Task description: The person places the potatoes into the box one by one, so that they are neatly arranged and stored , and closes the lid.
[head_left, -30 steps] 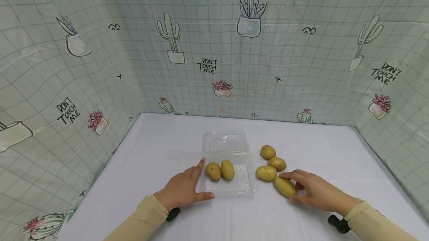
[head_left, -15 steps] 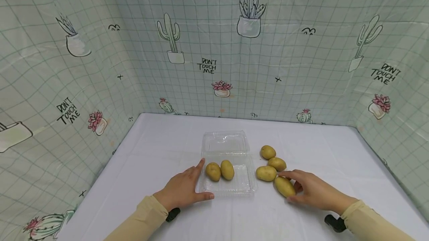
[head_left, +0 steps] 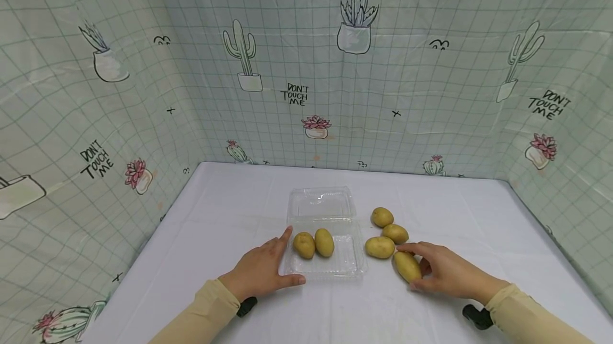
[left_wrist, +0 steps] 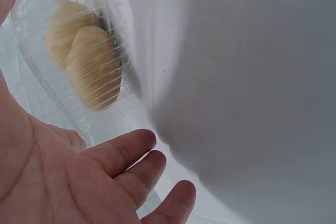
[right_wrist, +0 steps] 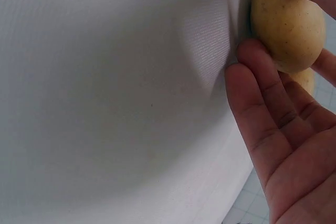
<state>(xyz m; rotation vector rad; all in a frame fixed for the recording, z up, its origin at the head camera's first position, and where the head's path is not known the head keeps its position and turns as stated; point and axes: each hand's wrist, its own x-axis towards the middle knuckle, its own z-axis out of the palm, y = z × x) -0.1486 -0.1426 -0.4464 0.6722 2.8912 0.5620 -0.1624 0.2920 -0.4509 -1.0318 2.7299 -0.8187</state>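
Note:
A clear plastic clamshell box lies open at mid-table, its lid folded back. Two potatoes sit side by side in its left half. My left hand rests at the box's left side with fingers spread, the index finger along the edge and the thumb near the front corner. In the left wrist view, potatoes show through the ribbed wall. To the right of the box, my right hand holds a potato between thumb and fingers, low over the table; the right wrist view shows this potato close up.
Three more potatoes lie just right of the box: one nearest it, another behind, and the farthest. A white cloth covers the table. A cactus-print curtain stands around the back and sides.
My right hand has closed in slightly on the potato, which has shifted a little. The left hand and the box stay in place.

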